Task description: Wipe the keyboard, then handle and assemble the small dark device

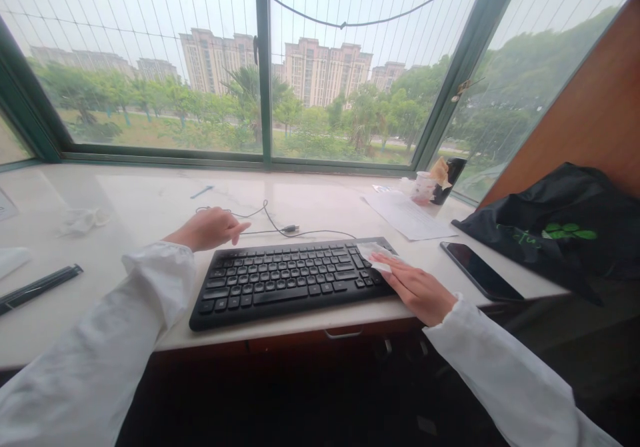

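Right hand (415,292) flat, holding wipe (374,255) on keyboard (293,283); left hand (207,228) open, near cable (290,229); phone (480,271) off to right

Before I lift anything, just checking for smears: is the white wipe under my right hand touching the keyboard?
Touching. The head view shows the white wipe lying on the keyboard's right end, pressed there by the right hand.

Phone (481,271) right of keyboard (293,281)

Right hand (415,291) presses tissue (375,255) on keyboard (285,283); left hand (206,228) beside.
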Demonstrator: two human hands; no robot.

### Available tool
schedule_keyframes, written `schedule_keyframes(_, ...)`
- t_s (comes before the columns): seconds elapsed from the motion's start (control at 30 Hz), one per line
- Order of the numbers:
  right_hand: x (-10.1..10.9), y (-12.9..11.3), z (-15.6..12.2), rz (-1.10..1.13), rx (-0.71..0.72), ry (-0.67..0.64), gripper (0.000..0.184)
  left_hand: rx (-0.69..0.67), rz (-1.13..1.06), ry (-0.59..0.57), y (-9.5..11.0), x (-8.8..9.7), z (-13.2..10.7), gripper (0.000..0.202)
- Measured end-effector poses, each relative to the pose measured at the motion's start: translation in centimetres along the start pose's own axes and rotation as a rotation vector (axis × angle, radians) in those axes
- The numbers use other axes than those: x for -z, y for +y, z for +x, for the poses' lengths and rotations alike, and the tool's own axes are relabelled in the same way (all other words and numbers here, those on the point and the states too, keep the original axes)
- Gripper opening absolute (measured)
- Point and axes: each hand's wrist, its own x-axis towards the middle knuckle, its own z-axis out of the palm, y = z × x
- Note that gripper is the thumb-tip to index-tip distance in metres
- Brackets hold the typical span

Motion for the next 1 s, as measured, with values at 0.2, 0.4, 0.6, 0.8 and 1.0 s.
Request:
schedule_keyframes(0.2,-0.5,0.5,2.6,-0.049,-0.111,0.022,0.055,0.005,0.017,-0.015,0.1,0.0,-0.1,0.064)
schedule_keyframes(0.4,-0.7,-0.2,0.0,-0.107,0.034,0.011,0.053,0.028,0.016,-0.023,0.1,0.0,0.0,0.064)
schedule_keyframes(0.6,-0.2,-1.0,-4.3,-0.151,0.099,0.04,0.048,0.031,0.019,-0.025,0.0,0.0,0.1,0.063)
schedule_keyframes(0.8,-0.2,-0.8,-5.9,-0.173,0.147,0.075,0.046,0.033,0.024,-0.021,-0.1,0.0,0.1,0.062)
schedule_keyframes(1.0,-0.3,-0.1,-4.2,-0.222,0.118,0.104,0.047,0.028,0.011,-0.022,-0.1,-0.1,0.1,0.063)
